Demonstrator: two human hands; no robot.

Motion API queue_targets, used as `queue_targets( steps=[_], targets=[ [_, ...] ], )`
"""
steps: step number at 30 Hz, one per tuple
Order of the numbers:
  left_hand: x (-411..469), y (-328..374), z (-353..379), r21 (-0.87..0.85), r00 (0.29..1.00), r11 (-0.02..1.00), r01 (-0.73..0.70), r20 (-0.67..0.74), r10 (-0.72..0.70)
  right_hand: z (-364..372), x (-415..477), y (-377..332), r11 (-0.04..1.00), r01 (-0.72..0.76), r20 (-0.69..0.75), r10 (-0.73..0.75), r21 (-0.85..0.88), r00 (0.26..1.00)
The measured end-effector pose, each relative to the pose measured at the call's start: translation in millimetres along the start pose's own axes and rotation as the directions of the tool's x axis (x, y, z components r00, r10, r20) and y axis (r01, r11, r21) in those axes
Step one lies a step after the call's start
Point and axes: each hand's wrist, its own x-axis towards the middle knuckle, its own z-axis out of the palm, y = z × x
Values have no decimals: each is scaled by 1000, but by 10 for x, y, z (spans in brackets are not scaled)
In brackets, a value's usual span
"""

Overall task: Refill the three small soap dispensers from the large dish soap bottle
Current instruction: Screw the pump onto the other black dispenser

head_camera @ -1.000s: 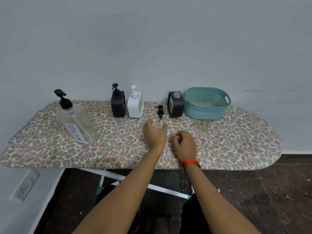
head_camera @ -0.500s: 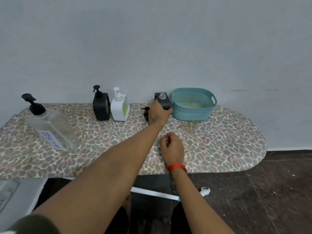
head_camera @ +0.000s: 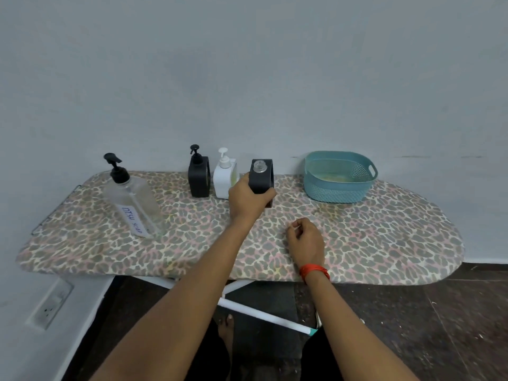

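Big dish soap bottle stands at the left end of the ironing board, pump on. Next, near the back edge: black dispenser w/ pump, white dispenser just beside it. Left hand grips a 2nd black dispenser, pump off, neck open, just right of the white one. Right hand rests on the board, fingers curled, prob. holding nothing. Teal basket far right.
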Motion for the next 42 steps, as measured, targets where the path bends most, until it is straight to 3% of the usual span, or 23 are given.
queue_targets(
  steps=[9,12,18,23,31,34,37,42],
  targets=[
    [-521,-644,-722,15,999,999,34,-12,-33,19,-2,-22,998,-11,40,13,-62,999],
    [-575,-795,-709,-28,1000,1000,8,5,-8,51,27,-61,995,-26,45,30,-97,999],
    [-624,-1121,-557,21,1000,999,28,10,-28,304,624,-431,991,-18,216,47,-132,975],
    [-612,-1227,-503,19,999,999,41,3,-41,583,1223,-754,946,-17,329,129,-324,936],
    [-606,-1251,-487,37,1000,999,28,-3,-27,813,1531,-851,924,-124,313,245,-361,917],
    [-614,-1228,-500,43,999,999,32,2,-32,686,1503,-896,964,-136,292,200,-227,935],
    [-618,-1191,-517,39,999,998,40,8,-41,435,1372,-1121,996,-49,193,34,74,981],
    [-642,-1129,-538,46,999,998,45,12,-45,-5,988,-1679,834,217,25,-266,507,964]
  ],
)
